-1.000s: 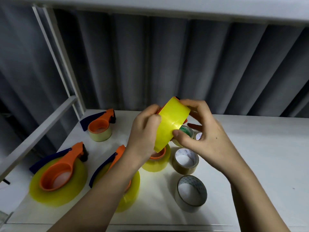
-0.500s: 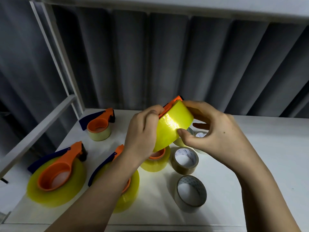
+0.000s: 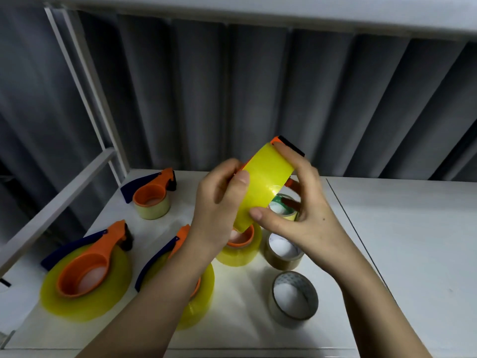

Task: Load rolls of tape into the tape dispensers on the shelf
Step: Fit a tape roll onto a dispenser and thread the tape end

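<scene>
2 hands [image 3: 219, 202] [image 3: 304, 210], 1 yellow tape roll [image 3: 265, 184]

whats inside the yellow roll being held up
An orange dispenser pokes out past the yellow roll, its dark edge showing at the top. How far it sits in the core is hidden by the roll, the left hand and the right hand.

Both forearms raised mid-frame, left hand [image 3: 219, 200] curled with thumb pressing inward, right hand [image 3: 296, 215] cupped opposite, fingers [image 3: 289, 156] arched, thumb extended
</scene>
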Available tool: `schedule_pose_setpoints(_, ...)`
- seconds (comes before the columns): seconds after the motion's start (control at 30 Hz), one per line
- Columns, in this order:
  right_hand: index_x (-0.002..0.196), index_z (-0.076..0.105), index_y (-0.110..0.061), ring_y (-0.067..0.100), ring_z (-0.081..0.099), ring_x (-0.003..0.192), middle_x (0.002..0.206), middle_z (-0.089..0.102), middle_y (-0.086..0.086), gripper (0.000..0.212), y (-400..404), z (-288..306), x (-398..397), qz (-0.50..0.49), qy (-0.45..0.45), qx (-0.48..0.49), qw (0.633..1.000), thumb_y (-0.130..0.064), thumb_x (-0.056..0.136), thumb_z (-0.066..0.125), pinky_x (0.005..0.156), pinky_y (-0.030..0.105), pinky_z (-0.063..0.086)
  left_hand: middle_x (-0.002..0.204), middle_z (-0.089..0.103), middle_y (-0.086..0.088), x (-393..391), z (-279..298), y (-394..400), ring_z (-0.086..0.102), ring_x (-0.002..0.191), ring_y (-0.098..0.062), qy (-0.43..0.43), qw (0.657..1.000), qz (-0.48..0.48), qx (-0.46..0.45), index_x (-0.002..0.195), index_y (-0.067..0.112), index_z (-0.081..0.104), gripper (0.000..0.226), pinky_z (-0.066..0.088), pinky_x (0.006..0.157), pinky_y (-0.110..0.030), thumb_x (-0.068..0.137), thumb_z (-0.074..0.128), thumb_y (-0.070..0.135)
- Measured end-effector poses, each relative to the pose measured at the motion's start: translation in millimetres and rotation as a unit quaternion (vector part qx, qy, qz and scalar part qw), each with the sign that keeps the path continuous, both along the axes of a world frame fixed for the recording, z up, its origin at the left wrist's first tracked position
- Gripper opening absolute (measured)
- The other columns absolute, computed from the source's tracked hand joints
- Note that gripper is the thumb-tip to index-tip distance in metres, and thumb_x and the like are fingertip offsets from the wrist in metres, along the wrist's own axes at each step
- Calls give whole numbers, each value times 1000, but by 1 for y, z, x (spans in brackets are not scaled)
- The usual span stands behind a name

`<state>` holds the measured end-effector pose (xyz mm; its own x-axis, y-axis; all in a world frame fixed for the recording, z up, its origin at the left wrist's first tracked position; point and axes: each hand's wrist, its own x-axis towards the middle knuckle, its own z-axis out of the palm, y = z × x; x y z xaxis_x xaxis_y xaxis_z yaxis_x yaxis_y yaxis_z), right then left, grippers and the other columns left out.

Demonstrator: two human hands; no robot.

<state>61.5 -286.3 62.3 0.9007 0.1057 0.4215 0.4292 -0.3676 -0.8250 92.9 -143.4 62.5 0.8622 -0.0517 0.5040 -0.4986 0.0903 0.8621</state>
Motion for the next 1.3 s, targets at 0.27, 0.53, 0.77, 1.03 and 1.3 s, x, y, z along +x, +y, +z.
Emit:
schedule_pose_setpoints(0.27, 144, 28, -33, 0, 45, 127, 140, 44, -10, 100, -2, -6, 7, -34, -21, 28, 999, -48, 57, 76, 95, 29, 50, 73, 71, 16, 1, 5, 8, 67, 69, 1, 67, 984, -150, 67, 96, 32, 51, 38, 51, 61, -13, 61, 63, 24)
schedule_pose_setpoints(0.53, 145, 30, -22, 12, 42, 132, 145, 37, -8, 100, -4, -9, 7, -38, -105, -48, 993, -38, 61, 82, 101, 31, 45, 75, 72, 12, 0, 6, 8, 69, 72, -3, 88, 983, -154, 51, 98, 29, 53, 26, 52, 62, -15, 75, 54, 18)
schedule_pose_setpoints(0.77, 143, 26, -25, 16, 34, 139, 151, 28, -10, 103, -3, -11, 9, -22, -158, -67, 985, -25, 61, 88, 102, 28, 45, 72, 70, 18, -2, 4, 9, 67, 70, 2, 111, 981, -154, 49, 94, 32, 53, 23, 54, 63, -16, 94, 48, 9)
schedule_pose_setpoints(1.03, 143, 28, -11, 14, 27, 144, 154, 26, 2, 104, -6, -13, 13, -7, -185, -97, 978, -22, 61, 91, 107, 27, 39, 74, 72, 8, 1, 6, 6, 69, 70, -8, 141, 979, -145, 25, 93, 33, 56, 22, 56, 67, -28, 78, 40, 33)
schedule_pose_setpoints(1.3, 143, 27, -14, 14, 27, 144, 154, 24, -3, 103, -8, -14, 14, -10, -197, -114, 974, -28, 62, 90, 107, 29, 41, 111, 61, -20, -1, 9, 8, 59, 102, -45, 165, 975, -143, 40, 108, 42, 59, 45, 46, 86, -70, 65, 49, 49)
